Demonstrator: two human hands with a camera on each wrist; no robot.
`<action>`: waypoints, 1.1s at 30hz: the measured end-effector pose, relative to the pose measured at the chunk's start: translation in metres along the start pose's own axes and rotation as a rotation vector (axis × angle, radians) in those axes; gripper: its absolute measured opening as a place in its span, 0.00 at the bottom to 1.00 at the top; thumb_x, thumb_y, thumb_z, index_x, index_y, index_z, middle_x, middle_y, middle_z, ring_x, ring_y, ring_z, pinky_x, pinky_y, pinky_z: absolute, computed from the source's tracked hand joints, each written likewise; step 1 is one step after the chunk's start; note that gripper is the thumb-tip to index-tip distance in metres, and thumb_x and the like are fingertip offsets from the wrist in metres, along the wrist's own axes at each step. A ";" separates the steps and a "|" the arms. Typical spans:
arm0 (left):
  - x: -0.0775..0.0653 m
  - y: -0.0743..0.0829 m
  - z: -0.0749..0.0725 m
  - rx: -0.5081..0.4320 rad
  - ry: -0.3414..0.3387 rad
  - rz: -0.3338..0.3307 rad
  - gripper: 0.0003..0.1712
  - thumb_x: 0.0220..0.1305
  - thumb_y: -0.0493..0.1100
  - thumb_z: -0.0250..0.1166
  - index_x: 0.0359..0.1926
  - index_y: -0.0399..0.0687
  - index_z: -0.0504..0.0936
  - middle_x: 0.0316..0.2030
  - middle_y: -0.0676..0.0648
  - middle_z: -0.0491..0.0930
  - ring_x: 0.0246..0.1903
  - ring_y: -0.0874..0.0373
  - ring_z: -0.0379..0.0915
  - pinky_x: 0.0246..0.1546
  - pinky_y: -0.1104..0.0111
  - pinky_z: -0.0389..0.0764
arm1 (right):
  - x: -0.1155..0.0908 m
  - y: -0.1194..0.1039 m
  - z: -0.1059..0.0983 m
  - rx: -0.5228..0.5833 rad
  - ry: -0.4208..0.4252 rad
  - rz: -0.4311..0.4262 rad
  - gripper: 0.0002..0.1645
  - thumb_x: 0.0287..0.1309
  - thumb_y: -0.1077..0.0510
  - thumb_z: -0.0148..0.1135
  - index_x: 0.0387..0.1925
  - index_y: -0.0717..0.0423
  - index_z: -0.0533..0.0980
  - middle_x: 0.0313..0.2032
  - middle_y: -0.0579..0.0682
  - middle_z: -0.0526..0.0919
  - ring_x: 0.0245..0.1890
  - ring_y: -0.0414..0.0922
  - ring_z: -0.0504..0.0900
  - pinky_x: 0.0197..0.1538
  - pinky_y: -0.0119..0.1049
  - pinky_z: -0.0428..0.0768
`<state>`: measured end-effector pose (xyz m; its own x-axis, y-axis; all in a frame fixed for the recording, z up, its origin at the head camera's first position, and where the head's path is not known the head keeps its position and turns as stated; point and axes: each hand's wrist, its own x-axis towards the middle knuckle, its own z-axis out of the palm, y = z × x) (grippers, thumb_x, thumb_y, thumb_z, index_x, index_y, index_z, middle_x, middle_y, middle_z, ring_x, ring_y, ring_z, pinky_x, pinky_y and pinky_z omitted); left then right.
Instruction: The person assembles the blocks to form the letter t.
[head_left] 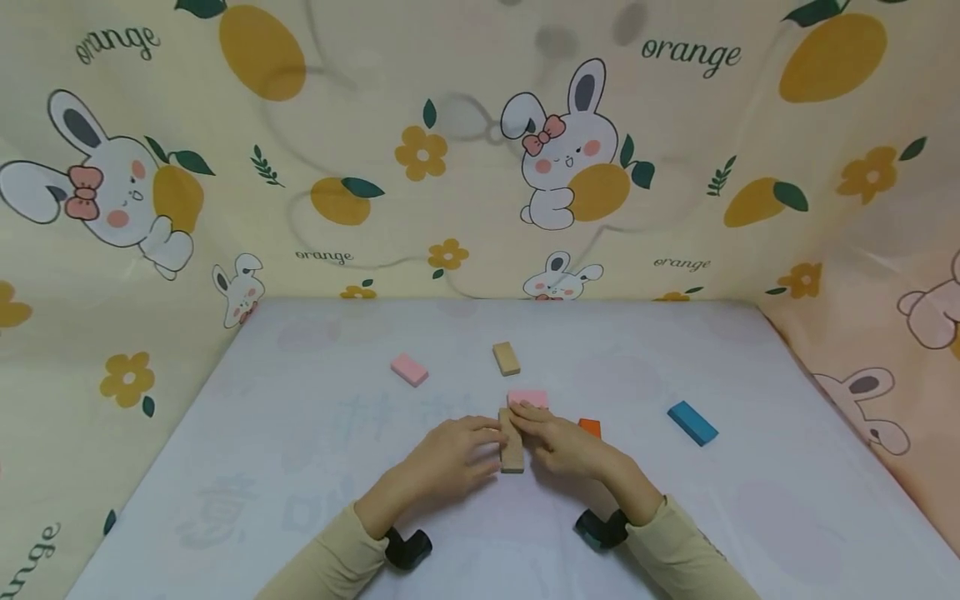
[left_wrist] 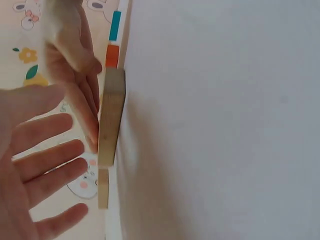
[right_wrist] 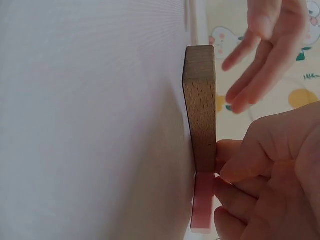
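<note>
A plain wooden block (head_left: 512,454) lies lengthwise between the two hands. Its far end meets the side of a pink block (right_wrist: 202,202), seen close up in the right wrist view. My right hand (head_left: 562,442) reaches over from the right, its fingertips on the tops of the two blocks where they meet. Part of the pink block is hidden under those fingers. To the left, my left hand (head_left: 453,454) is held beside the wooden block with fingers spread and nothing in the palm; the left wrist view shows the fingers (left_wrist: 50,155) extended.
An orange block (head_left: 590,427) shows partly behind the right hand. Farther right lies a blue block (head_left: 693,423). Toward the back are another wooden block (head_left: 506,358) and a second pink block (head_left: 409,369). A printed cloth (head_left: 465,83) hangs around the white table (head_left: 262,458).
</note>
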<state>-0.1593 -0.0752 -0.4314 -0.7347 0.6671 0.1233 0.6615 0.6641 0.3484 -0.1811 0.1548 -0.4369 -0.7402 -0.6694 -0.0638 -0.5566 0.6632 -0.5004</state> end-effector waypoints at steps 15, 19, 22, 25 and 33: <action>0.004 -0.021 -0.002 -0.239 0.308 -0.215 0.16 0.61 0.45 0.67 0.49 0.46 0.84 0.47 0.47 0.85 0.52 0.51 0.81 0.54 0.57 0.80 | 0.001 0.000 0.001 -0.009 0.004 0.013 0.34 0.55 0.72 0.47 0.67 0.67 0.64 0.72 0.61 0.60 0.73 0.60 0.60 0.69 0.58 0.65; 0.005 -0.027 -0.003 -0.262 0.385 -0.260 0.16 0.59 0.45 0.68 0.48 0.45 0.85 0.43 0.47 0.86 0.46 0.53 0.82 0.48 0.57 0.82 | 0.000 0.000 0.000 -0.016 0.006 0.016 0.34 0.55 0.72 0.48 0.67 0.67 0.64 0.72 0.61 0.61 0.73 0.59 0.60 0.69 0.57 0.65; 0.007 -0.033 -0.004 -0.285 0.425 -0.301 0.17 0.58 0.44 0.69 0.47 0.43 0.84 0.41 0.46 0.86 0.42 0.53 0.82 0.44 0.58 0.81 | 0.001 0.001 0.000 -0.011 0.003 0.020 0.34 0.55 0.73 0.48 0.66 0.67 0.64 0.72 0.61 0.61 0.73 0.59 0.60 0.70 0.57 0.64; 0.009 -0.039 -0.006 -0.322 0.442 -0.355 0.18 0.58 0.44 0.69 0.48 0.42 0.84 0.40 0.44 0.86 0.40 0.52 0.82 0.42 0.60 0.81 | 0.001 0.001 0.000 0.002 -0.004 0.024 0.34 0.55 0.73 0.47 0.66 0.67 0.64 0.72 0.61 0.60 0.73 0.59 0.59 0.70 0.58 0.64; 0.011 -0.056 -0.012 -0.377 0.512 -0.439 0.18 0.57 0.43 0.70 0.48 0.40 0.84 0.33 0.44 0.85 0.34 0.52 0.82 0.33 0.71 0.77 | 0.002 0.000 0.000 0.009 -0.001 0.023 0.34 0.55 0.73 0.46 0.67 0.66 0.64 0.72 0.60 0.60 0.73 0.59 0.59 0.69 0.58 0.64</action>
<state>-0.2060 -0.1094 -0.4387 -0.9568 0.0689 0.2826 0.2645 0.6104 0.7466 -0.1825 0.1535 -0.4371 -0.7524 -0.6543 -0.0758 -0.5362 0.6753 -0.5064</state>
